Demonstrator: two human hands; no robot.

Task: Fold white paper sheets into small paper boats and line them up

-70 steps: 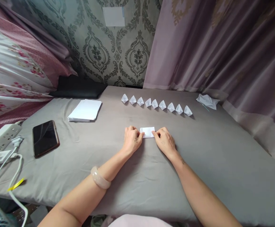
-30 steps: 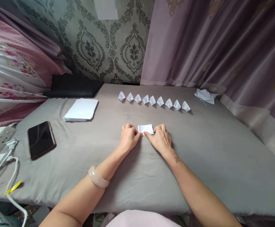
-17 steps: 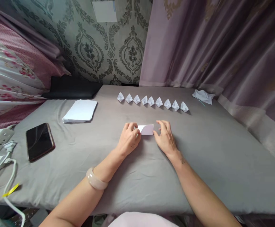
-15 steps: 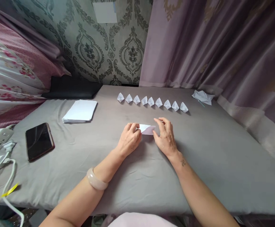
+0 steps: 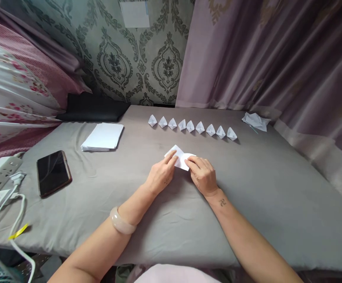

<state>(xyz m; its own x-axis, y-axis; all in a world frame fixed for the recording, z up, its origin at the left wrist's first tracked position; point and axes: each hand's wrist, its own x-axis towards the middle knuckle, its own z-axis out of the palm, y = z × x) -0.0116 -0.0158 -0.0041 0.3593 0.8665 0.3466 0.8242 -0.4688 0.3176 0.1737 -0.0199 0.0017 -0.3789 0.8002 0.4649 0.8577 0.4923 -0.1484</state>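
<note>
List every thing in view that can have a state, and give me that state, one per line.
White paper: partly folded, in the hands
Left hand: fingers on the paper's left part
Right hand: pinching the paper's right part
Nine small paper shapes: folded, set in a row
Paper stack: lying flat
Phone: flat, screen dark
Papers at far right: creased, loosely heaped
Bangle: worn on left forearm

Centre of table (image 5: 147,236): piece of paper (image 5: 181,158), between left hand (image 5: 160,172) and right hand (image 5: 203,176). Behind it: nine folded papers (image 5: 190,126) in a row. Left of the row: paper stack (image 5: 102,136). Before the stack, farther left: phone (image 5: 53,173). Left edge, beyond the phone: power strip (image 5: 2,171). Right of the row: loose papers (image 5: 255,121). Behind the table: wall (image 5: 141,43).
</note>
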